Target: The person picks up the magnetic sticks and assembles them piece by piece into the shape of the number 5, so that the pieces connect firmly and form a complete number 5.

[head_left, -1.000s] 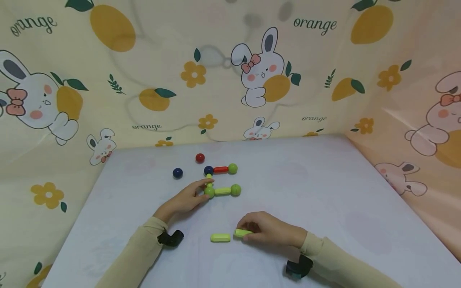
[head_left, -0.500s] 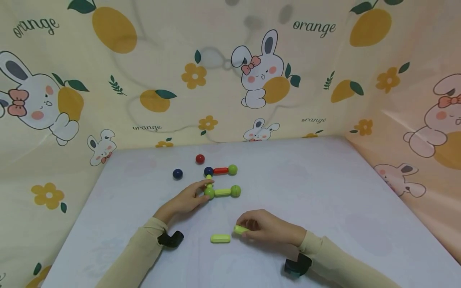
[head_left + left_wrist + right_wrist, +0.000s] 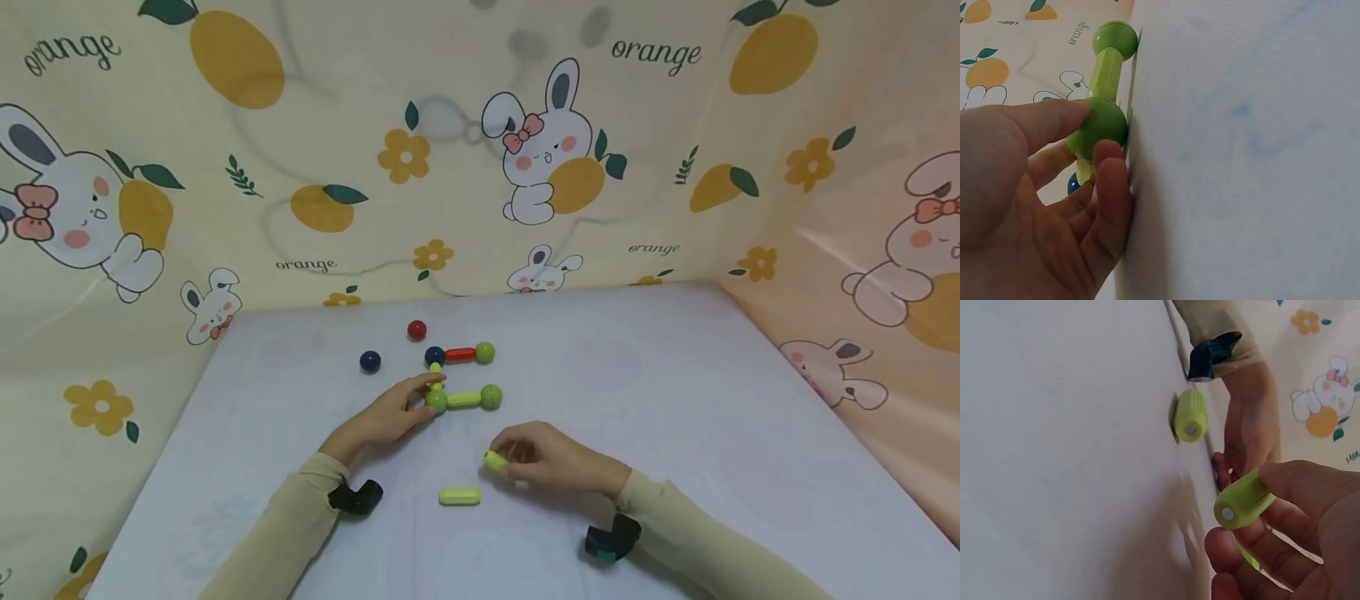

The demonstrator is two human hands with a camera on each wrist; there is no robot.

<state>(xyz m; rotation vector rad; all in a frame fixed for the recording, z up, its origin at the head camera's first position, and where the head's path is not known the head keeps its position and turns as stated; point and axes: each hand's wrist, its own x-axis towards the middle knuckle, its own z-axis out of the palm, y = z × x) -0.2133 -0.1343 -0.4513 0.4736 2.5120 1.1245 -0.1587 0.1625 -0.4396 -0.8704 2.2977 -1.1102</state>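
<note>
"Head view: where's the rod [image 3: 493,459]?"

"Pinched by the right hand [image 3: 557,460], long axis slanting, free end towards the table's [image 3: 712,400] far-left corner."

"And the frame [image 3: 462,400]?"

"Beyond that grip, towards the far edge, apart from the rod. The left hand [image 3: 386,412] is nearer, holding its corner ball [image 3: 436,402]."
</note>
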